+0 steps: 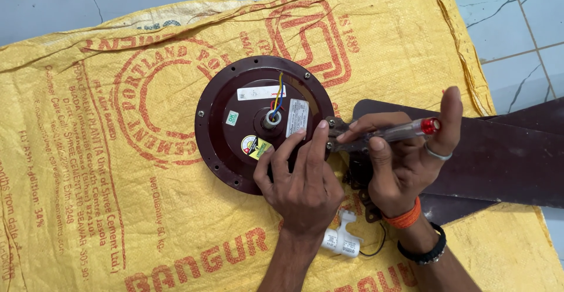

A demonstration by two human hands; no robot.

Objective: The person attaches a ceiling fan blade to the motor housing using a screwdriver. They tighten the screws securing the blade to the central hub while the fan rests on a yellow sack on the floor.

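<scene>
On the floor, seen from the head camera looking straight down, a yellow woven sack point(117, 210) with red printing is spread over pale blue tiles point(517, 27), and a round, dark maroon ceiling fan motor point(223, 133) lies flat near its middle. Several stickers sit on the motor's face, and a short bunch of coloured wires point(277, 95) rises out of the central hub. The person's left hand point(302, 180) rests palm down on the lower right part of the motor housing, fingers spread and pressing on it; it grips nothing, and its index finger reaches up toward the metal blade bracket point(336, 128) at the motor's right rim. The right hand point(405, 163) is just beside the left, closed around a screwdriver point(399, 131) with a clear handle and a red end cap; the tool lies almost level, its handle pinched between thumb and bent fingers, its tip pointing left at the bracket, while the index finger stands straight up, free of the tool. A ring sits on one finger of this hand, and an orange thread and a black band circle the wrist. Dark brown fan blades point(499, 163) stretch off to the right from under the right hand, partly on the sack and partly over the tiles. A small white capacitor point(342, 240) with a thin black lead lies on the sack between the two forearms, close to the left wrist.
</scene>
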